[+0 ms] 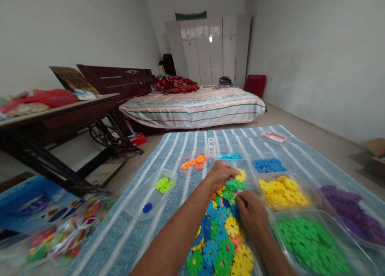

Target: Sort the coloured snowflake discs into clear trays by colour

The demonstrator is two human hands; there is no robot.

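My left hand (222,174) reaches over the far end of a long heap of mixed flower-shaped plastic discs (218,250). Its fingertips are pinched at the edge of a yellow flower-shaped disc (241,175). Several green discs (236,185) lie just below that hand. On the heap's right side, my right hand (253,212) is curled with its fingers turned inward; what they hold, if anything, is hidden. Close by on the right, a clear tub of yellow discs (284,191) stands beyond a tub of green discs (311,244).
Farther tubs hold blue discs (269,165), light-blue discs (228,156) and orange discs (194,162); purple discs (350,208) are at right. A clear tray (135,203) at left carries lime discs and one dark-blue disc. A striped cloth (120,236) covers the table. A bed (192,111) stands behind.
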